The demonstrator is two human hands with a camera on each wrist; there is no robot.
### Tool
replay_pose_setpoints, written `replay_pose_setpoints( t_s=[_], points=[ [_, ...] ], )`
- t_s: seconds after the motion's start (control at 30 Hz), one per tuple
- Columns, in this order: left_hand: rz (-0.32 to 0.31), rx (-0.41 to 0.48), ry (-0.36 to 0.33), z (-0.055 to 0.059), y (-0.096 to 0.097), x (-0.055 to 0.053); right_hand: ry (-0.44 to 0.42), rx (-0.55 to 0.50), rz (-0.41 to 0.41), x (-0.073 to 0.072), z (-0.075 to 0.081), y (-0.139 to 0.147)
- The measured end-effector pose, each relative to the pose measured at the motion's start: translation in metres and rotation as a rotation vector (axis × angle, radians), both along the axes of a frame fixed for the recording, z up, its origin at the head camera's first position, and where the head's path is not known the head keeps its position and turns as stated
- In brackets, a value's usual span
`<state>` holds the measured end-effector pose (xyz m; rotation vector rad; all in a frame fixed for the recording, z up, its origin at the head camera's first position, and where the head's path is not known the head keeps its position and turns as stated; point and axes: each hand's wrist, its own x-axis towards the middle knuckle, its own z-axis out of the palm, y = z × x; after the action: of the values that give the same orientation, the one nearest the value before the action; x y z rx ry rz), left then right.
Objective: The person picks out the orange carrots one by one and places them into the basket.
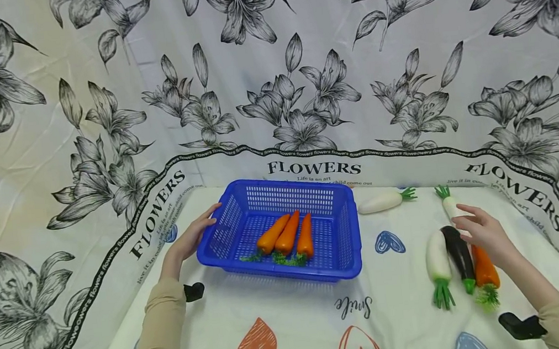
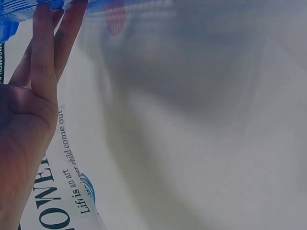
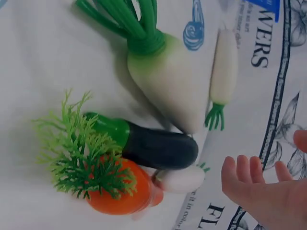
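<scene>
My left hand (image 1: 194,238) holds the left end of a blue plastic basket (image 1: 283,276), its fingers (image 2: 43,52) reaching to the mesh side in the left wrist view. Inside lie three orange carrots (image 1: 290,234) with green tops, side by side. At the right, my right hand (image 1: 481,229) hovers with spread, relaxed fingers, holding nothing. Close below it lie a white radish (image 3: 172,76), a dark eggplant (image 3: 160,147) and another carrot (image 3: 117,196). A second white radish (image 1: 451,206) lies just beyond, partly hidden by the hand.
Another white radish (image 1: 380,203) lies behind the basket's right end. A white cloth (image 1: 302,322) with hearts and lettering covers the table. Behind it hangs a flower-printed curtain (image 1: 269,59).
</scene>
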<state>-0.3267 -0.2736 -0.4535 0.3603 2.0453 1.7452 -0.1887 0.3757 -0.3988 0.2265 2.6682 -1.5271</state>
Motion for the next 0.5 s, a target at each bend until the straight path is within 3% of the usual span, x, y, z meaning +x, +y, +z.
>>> replay_pose_setpoints(
  t_s=[0.13, 0.37, 0.5],
  points=[
    [0.000, 0.001, 0.000, 0.001, 0.000, -0.001, -0.004, -0.013, -0.033, 0.003, -0.003, 0.019],
    [-0.010, 0.002, 0.016, 0.003, 0.001, -0.002, -0.005, -0.214, -0.111, 0.008, -0.008, 0.052],
    [-0.009, 0.010, 0.015, 0.003, 0.001, -0.002, -0.025, -0.232, -0.143, 0.009, -0.013, 0.064]
  ],
)
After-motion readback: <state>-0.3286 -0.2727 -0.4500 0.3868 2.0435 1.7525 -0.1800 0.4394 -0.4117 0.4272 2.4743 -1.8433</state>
